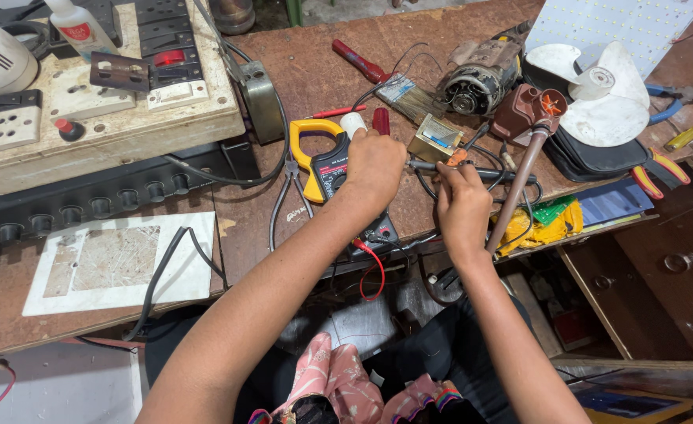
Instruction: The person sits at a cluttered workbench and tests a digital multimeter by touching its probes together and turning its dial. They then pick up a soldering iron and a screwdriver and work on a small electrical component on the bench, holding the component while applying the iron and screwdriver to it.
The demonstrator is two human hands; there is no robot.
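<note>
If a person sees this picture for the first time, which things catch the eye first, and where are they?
At the centre, the left hand rests on a yellow and black clamp meter, while the right hand holds a thin dark tool beside it. To the upper right lie a white fan blade and a small motor. A worn switchboard fills the upper left.

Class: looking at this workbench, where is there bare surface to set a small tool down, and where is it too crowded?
Bare wood lies between the red-handled screwdriver and the switch board, and below the white panel. Around both hands, left hand and right hand, clamp meter, wires and motor crowd it.
</note>
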